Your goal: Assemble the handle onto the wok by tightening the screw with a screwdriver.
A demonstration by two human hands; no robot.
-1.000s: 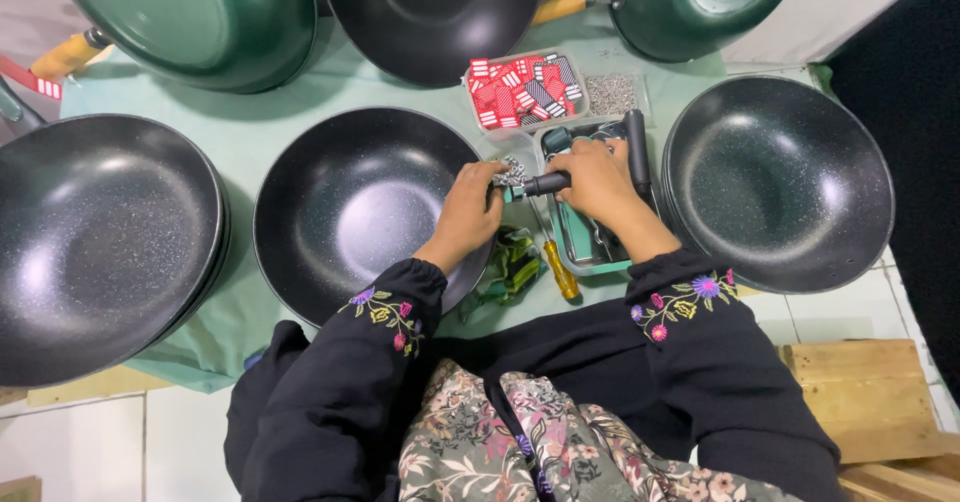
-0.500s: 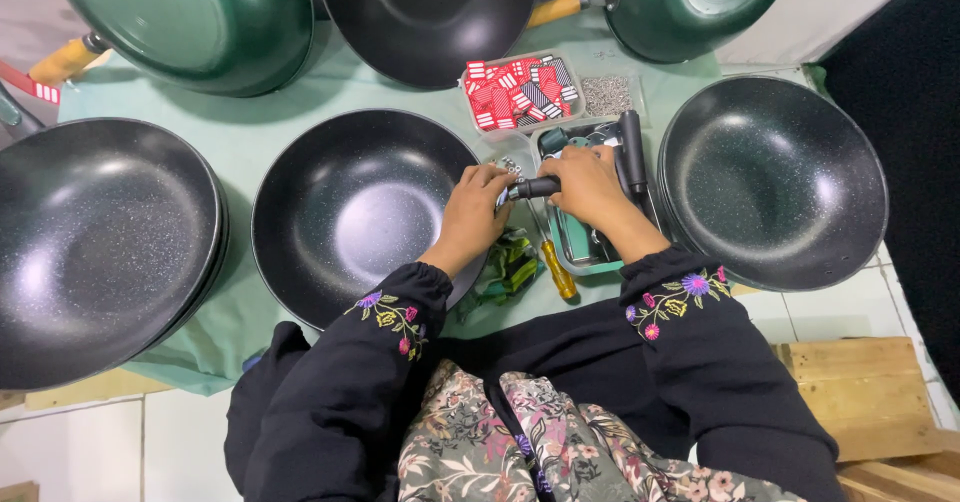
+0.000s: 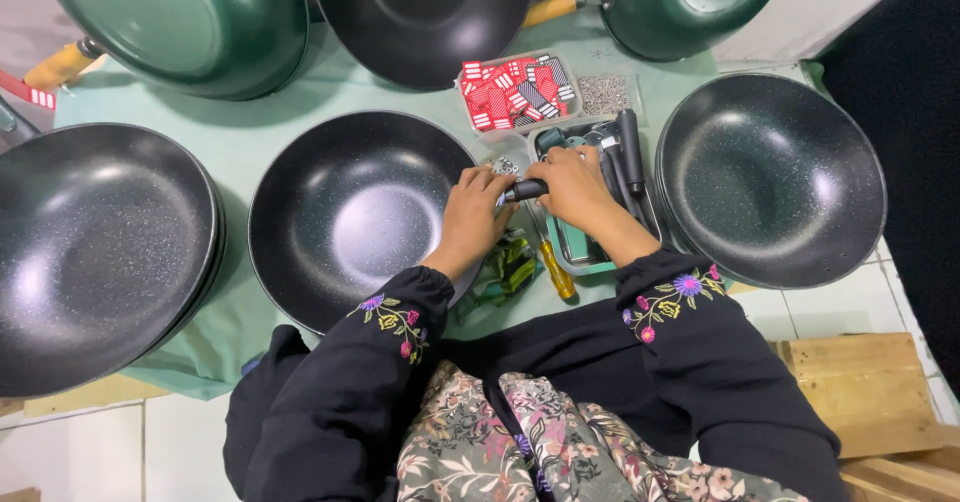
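A black speckled pan point(image 3: 350, 212) lies on the green cloth in front of me. My left hand point(image 3: 476, 202) rests on its right rim, fingers pinched at the small metal bracket there. My right hand point(image 3: 570, 190) grips a black pan handle point(image 3: 524, 190) and holds its end against that bracket. Both hands meet above the pan's edge, just left of a teal tray point(image 3: 585, 260).
The teal tray holds more black handles point(image 3: 630, 147). Behind it stand a box of red and black pieces point(image 3: 515, 92) and a box of small screws point(image 3: 604, 93). A yellow-handled screwdriver point(image 3: 553, 267) lies near me. Other pans point(image 3: 770, 177) point(image 3: 90, 252) point(image 3: 180, 22) ring the cloth.
My right hand has brought the black handle left, out of the tray area, up to the pan's rim. My left hand has stayed at the bracket.
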